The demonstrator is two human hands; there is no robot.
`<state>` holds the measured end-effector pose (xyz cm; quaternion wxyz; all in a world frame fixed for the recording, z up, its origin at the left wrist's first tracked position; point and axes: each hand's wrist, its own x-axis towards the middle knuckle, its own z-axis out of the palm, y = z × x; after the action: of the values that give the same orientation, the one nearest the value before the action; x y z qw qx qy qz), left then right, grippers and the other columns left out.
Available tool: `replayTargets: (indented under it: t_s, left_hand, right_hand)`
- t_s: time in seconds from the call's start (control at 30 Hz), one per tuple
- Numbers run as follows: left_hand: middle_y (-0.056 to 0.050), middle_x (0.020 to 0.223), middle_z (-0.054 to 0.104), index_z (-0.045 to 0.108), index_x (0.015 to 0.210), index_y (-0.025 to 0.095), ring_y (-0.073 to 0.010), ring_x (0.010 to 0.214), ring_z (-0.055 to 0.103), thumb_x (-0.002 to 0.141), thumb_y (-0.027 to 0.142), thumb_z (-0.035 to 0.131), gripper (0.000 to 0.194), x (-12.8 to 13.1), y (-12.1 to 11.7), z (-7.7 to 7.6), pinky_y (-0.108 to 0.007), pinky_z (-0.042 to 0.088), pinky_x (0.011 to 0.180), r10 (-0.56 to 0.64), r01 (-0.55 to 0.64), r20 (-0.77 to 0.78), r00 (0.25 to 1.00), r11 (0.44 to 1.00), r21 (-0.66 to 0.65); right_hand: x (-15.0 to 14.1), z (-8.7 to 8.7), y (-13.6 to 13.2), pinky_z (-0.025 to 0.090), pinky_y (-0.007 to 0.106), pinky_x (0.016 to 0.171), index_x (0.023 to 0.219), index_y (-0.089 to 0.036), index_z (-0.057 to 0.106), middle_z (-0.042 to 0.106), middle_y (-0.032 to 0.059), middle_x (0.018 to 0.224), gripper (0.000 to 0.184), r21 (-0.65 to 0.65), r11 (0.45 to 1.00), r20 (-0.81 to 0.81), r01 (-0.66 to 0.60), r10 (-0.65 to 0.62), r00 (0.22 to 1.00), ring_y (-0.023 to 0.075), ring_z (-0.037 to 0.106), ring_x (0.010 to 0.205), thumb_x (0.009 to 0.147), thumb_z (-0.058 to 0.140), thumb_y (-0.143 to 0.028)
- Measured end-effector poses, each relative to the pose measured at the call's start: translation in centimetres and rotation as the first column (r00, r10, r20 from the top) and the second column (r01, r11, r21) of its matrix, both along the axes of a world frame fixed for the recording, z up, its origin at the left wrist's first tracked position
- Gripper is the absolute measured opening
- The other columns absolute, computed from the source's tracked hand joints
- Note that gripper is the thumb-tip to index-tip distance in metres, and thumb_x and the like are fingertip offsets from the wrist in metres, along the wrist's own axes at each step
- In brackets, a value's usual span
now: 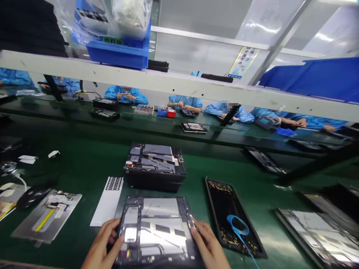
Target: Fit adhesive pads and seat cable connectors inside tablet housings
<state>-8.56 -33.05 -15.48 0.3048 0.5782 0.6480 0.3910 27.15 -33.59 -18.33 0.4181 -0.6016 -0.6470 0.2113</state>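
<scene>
green bench (193, 209), white shelf rail (179, 85) above, workers in blue (126, 95) beyond it. both hands' fingers (104, 233) (200, 231) grip the open device (161, 228) at its sides, over the near bench edge.

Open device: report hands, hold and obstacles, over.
Left hand, right hand gripping open device at opposite sides. Device stack close behind. Black tray to right, blue cord across it.

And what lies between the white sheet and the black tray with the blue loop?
Head view: a dark stack and, nearer, an opened device gripped by the left hand and right hand.
</scene>
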Motion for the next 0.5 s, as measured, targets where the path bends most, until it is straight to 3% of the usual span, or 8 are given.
replayTargets:
  t_s: [0.1,0.2,0.27,0.37,0.5]
  left_hand:
    - [-0.01,0.097,0.073,0.072,0.107,0.024,-0.0249,0.08,0.071,0.072,0.073,0.063,0.06,0.2,3.2,-0.6,-0.038,0.062,0.076,-0.088,0.09,0.025,0.996,0.99,-0.105]
    - [-0.009,0.094,0.075,0.073,0.101,0.024,-0.0255,0.08,0.073,0.072,0.072,0.062,0.058,-0.6,6.7,0.6,-0.038,0.062,0.076,-0.203,0.205,0.031,0.979,0.957,-0.207]
    - [-0.009,0.093,0.076,0.074,0.094,0.024,-0.0277,0.085,0.074,0.07,0.07,0.063,0.054,-1.3,9.7,1.8,-0.041,0.061,0.082,-0.223,0.218,0.0,0.975,0.954,-0.206]
    - [-0.008,0.094,0.077,0.073,0.099,0.023,-0.0307,0.099,0.073,0.067,0.064,0.071,0.052,-1.6,15.0,2.9,-0.044,0.057,0.094,-0.228,0.224,-0.003,0.974,0.96,-0.169]
    - [-0.009,0.092,0.078,0.073,0.094,0.02,-0.0345,0.098,0.073,0.053,0.049,0.081,0.051,-0.3,20.1,2.4,-0.046,0.056,0.095,-0.291,0.293,0.038,0.956,0.94,-0.173]
  right_hand:
    - [-0.2,-2.9,1.9,0.063,0.031,0.082,0.117,-0.022,0.076,0.075,0.0089,0.095,0.04,-0.009,0.999,-0.015,0.051,-0.051,0.999,0.0226,0.076,0.092,0.098,0.053,-0.048]
    - [0.7,-3.6,3.9,0.062,0.035,0.083,0.117,-0.022,0.076,0.075,0.0087,0.093,0.041,-0.082,0.997,-0.016,-0.003,0.002,1.0,0.0241,0.075,0.092,0.097,0.053,-0.05]
    - [1.4,-2.8,6.0,0.06,0.039,0.089,0.117,-0.021,0.075,0.076,0.0104,0.1,0.043,-0.132,0.991,-0.022,0.006,-0.009,1.0,0.0259,0.074,0.097,0.095,0.056,-0.052]
    - [1.7,-0.3,10.4,0.059,0.041,0.09,0.123,-0.018,0.07,0.075,0.0127,0.11,0.054,-0.185,0.982,-0.114,0.038,-0.06,0.992,0.0256,0.074,0.098,0.086,0.065,-0.056]
    - [0.2,2.5,15.7,0.057,0.038,0.094,0.118,-0.02,0.069,0.077,0.0084,0.107,0.054,-0.281,0.941,-0.312,-0.187,0.095,0.945,0.0227,0.073,0.1,0.073,0.08,-0.048]
